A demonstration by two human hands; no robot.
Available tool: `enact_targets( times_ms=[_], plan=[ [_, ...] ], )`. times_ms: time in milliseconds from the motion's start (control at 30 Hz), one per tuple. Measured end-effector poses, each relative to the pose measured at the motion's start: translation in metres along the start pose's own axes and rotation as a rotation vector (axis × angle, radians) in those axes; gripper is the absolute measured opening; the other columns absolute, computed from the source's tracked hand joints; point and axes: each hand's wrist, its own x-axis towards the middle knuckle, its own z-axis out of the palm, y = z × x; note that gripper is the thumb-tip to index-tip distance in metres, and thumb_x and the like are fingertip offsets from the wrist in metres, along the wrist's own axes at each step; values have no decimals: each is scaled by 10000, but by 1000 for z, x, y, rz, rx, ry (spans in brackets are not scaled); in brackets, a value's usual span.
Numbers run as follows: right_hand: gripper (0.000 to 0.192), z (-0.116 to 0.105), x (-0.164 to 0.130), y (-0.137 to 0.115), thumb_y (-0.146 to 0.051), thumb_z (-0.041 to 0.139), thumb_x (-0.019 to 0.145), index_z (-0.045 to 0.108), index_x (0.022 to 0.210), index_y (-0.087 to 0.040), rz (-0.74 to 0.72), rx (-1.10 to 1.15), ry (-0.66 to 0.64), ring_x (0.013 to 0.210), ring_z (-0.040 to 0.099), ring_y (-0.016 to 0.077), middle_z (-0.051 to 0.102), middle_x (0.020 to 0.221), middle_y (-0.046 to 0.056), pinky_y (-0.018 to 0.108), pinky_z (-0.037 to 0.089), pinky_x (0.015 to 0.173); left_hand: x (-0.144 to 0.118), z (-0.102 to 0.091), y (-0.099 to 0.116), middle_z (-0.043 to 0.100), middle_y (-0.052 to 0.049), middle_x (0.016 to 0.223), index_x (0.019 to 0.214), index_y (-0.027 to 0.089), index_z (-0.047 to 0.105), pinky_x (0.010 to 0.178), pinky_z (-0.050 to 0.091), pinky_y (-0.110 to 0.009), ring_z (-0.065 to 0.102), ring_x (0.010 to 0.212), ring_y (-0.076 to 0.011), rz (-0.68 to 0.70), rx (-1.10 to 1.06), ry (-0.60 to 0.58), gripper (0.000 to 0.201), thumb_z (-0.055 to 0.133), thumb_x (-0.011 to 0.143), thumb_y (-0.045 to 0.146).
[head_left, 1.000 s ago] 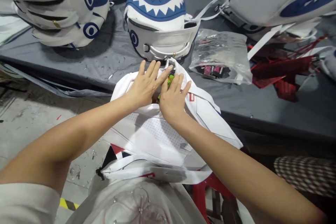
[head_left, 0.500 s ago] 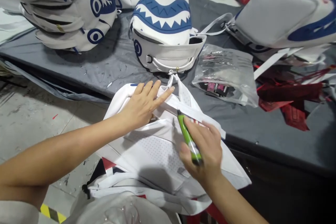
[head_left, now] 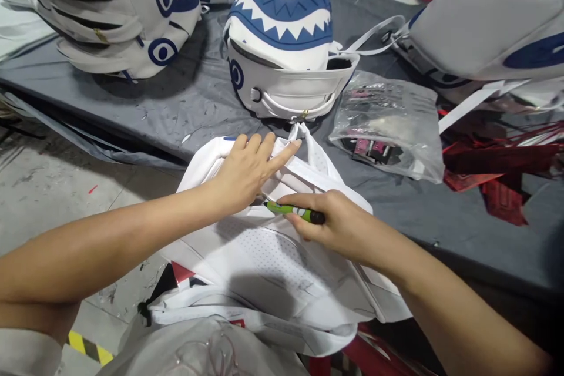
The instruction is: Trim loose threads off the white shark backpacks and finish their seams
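A white backpack (head_left: 264, 258) with dotted mesh panels lies in front of me, at the table's near edge. My left hand (head_left: 251, 167) rests flat on its upper part with the fingers stretched out, the thumb partly hidden underneath. In my right hand (head_left: 328, 217) is a green pen-shaped tool (head_left: 293, 210) with black ends, gripped between thumb and fingers. Its tip points left, near an opening in the backpack, close to my left hand. I cannot make out whether the tip touches the fabric.
Beyond it stands a white backpack with a blue toothed mouth (head_left: 282, 23). More backpacks are stacked at the left (head_left: 132, 29), and another (head_left: 484, 17) is at the right. A clear plastic bag of small parts (head_left: 392, 126) and red strips (head_left: 502, 164) lie on the grey-covered table (head_left: 141, 111).
My right hand has moved left and turned, taking the green tool from nearly upright to almost level beside my left hand. My left hand has stayed on the backpack. The view has shifted slightly.
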Motion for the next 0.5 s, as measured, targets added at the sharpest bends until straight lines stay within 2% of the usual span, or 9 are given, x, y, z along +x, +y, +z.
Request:
enact_targets(
  times_ms=[100, 267, 500],
  plan=[
    [316, 12, 0, -9, -230, 550, 902, 744, 1151, -216, -19, -163, 70, 775, 725, 201, 781, 861, 58, 258, 468, 664, -2, 0, 0, 362, -215, 1539, 1613, 200, 59, 951, 368, -434, 496, 1189, -337, 0, 6, 10, 943, 636, 879, 326],
    [276, 17, -4, -14, -212, 571, 888, 756, 1091, -234, -75, -215, 34, 690, 713, 181, 768, 771, 41, 240, 461, 625, -5, -1, -1, 373, -208, 1537, 1612, 202, 73, 948, 379, -428, 504, 1185, -327, 21, 24, 26, 914, 609, 875, 263],
    [342, 27, -11, -16, -216, 553, 894, 714, 1193, -253, 18, -300, 123, 726, 727, 197, 783, 866, 47, 249, 490, 610, -4, -1, -3, 368, -207, 1543, 1612, 192, 66, 944, 389, -438, 507, 1166, -318, 40, 33, 27, 951, 627, 844, 227]
  ],
)
